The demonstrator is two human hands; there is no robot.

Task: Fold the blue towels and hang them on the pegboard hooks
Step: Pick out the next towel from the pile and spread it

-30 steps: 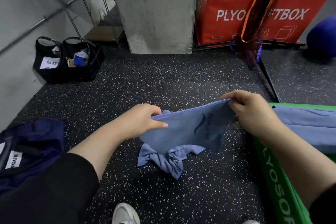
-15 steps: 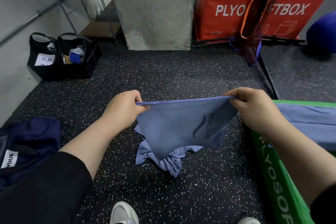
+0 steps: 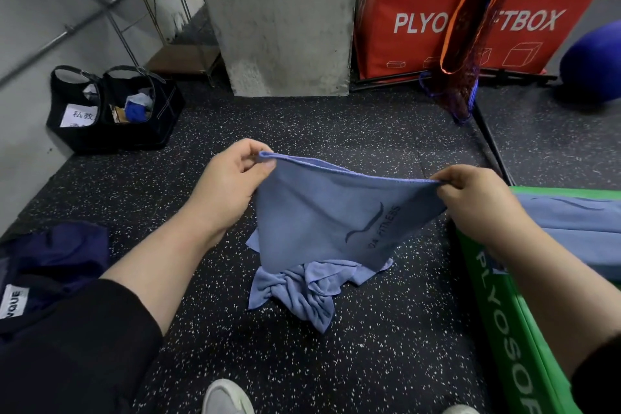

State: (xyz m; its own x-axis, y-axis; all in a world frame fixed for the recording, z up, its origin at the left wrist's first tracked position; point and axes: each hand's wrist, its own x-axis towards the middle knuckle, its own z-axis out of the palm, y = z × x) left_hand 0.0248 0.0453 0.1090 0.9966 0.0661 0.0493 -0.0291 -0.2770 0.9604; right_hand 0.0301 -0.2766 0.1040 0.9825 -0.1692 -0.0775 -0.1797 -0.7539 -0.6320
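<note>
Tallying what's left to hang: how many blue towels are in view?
2: one towel held stretched between the left hand and right hand, its lower end bunched on the floor; another towel lying on the green box. More may be out of frame.

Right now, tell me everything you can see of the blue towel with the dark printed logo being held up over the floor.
The blue towel with the dark printed logo looks like soft, thin cloth with a stitched top hem. The left hand and right hand each pinch a top corner, stretching that edge taut between them. The upper part hangs as a flat panel showing a dark swoosh and lettering ending in FITNESS. Its lower end lies bunched and crumpled on the black speckled rubber floor.
</note>
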